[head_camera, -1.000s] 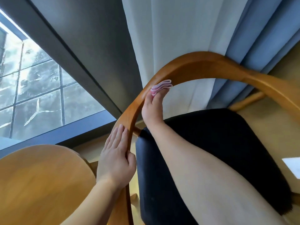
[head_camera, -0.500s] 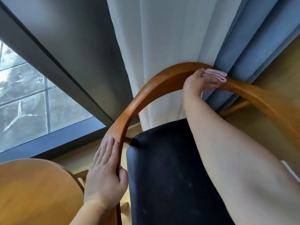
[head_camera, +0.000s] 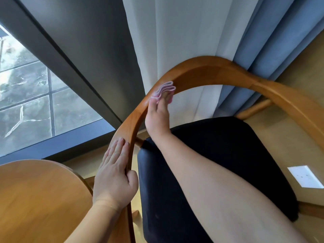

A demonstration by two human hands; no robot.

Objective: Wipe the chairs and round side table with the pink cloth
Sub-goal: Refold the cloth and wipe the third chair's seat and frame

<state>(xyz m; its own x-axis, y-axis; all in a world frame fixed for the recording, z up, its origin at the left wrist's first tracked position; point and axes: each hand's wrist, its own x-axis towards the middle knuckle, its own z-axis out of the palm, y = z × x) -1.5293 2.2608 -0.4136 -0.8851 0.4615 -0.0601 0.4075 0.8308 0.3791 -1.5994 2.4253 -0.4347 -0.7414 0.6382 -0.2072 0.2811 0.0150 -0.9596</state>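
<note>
A wooden chair with a curved back rail point(head_camera: 219, 74) and a black seat cushion point(head_camera: 236, 155) fills the middle of the head view. My right hand point(head_camera: 157, 116) presses the folded pink cloth point(head_camera: 164, 90) against the inner face of the rail, on its left bend. My left hand point(head_camera: 114, 172) grips the rail lower down on the left arm, fingers flat on the outside and thumb on the inside. The round wooden side table point(head_camera: 35, 199) sits at the lower left, beside the chair.
White point(head_camera: 175, 41) and blue curtains point(head_camera: 263, 41) hang right behind the chair back. A dark window frame point(head_camera: 70, 50) and glass point(head_camera: 26, 106) lie to the left. A white floor socket plate point(head_camera: 305, 176) shows on the wooden floor at right.
My right hand has slid the pink cloth back along the rail, from the top right of the curve to its left bend. My left hand keeps its grip on the rail.
</note>
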